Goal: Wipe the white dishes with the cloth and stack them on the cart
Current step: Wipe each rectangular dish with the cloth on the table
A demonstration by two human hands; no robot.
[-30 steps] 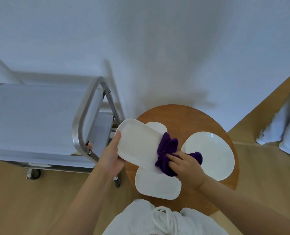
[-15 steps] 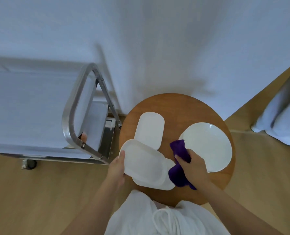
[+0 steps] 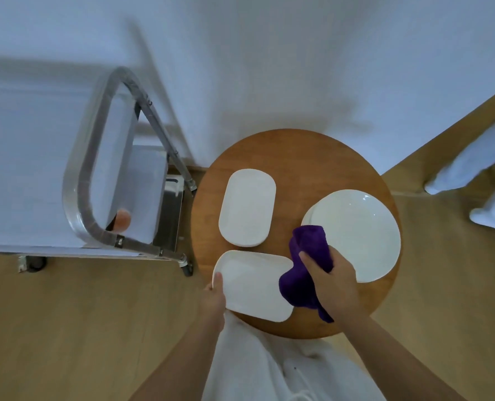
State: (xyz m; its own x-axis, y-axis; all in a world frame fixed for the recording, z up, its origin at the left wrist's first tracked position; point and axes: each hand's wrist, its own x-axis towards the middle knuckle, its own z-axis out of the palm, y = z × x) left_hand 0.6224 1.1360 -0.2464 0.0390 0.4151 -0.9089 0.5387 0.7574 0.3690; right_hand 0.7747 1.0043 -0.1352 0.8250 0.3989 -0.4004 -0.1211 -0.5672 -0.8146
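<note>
Purple cloth point(image 3: 307, 270), bunched in the right hand point(image 3: 331, 280), sits against the 3 o'clock end of the near dish point(image 3: 255, 286), so wiping looks to be the step in hand. The left hand point(image 3: 214, 299) grips that dish at its 9 o'clock rim, thumb on top; the fingers underneath are out of sight. The dish lies at 6 o'clock on the round table point(image 3: 298, 151), partly over the edge.

Two more wait: an oblong dish point(image 3: 247, 206) near the table's middle, toward 10 o'clock, and a round plate point(image 3: 356, 235) at 3 o'clock. By my judgement the task is early. No white dish shows on the cart point(image 3: 38, 169), which stands at 9 o'clock of the table, so all the stacking is left, and likely most of the wiping.

Whether any dish is already clean cannot be told, since all look equally white. A second rim seems to peek from under the round plate at its 9 o'clock edge, though I cannot be sure. The cart's top is cut off at the frame's left, and a small orange thing point(image 3: 123, 218) behind its handle point(image 3: 93, 169) is too blurred to name.
</note>
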